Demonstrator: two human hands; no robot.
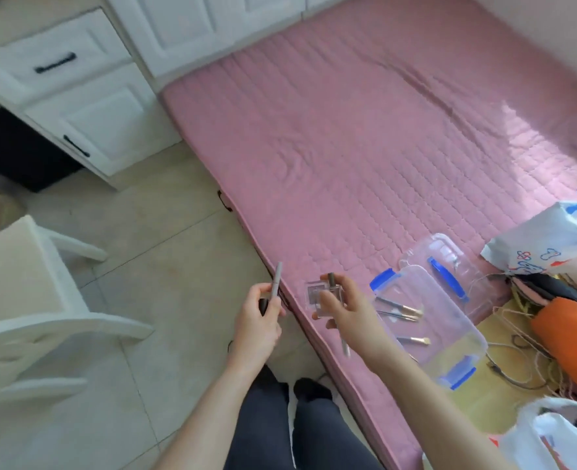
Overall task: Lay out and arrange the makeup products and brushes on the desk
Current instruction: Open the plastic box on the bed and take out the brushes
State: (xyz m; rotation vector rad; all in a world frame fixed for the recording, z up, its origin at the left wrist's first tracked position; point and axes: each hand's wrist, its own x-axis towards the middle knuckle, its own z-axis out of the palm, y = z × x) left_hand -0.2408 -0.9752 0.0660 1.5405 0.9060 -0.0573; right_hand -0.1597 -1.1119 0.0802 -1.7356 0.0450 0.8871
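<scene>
Pink quilted mattress spreads before us. Over its near edge our right hand, forearm stretched forward, curls its fingers round a clear compact and a slim brush. Our left hand pinches a grey pencil upright above the tiled floor. More brushes lie in a clear box just beside.

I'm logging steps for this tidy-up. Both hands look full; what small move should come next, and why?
Probably carry this load to the white desk and set it down. The left grip holds a slim pencil, the right grip a clear compact and another stick, so neither can take the brushes lying in the clear box.
</scene>
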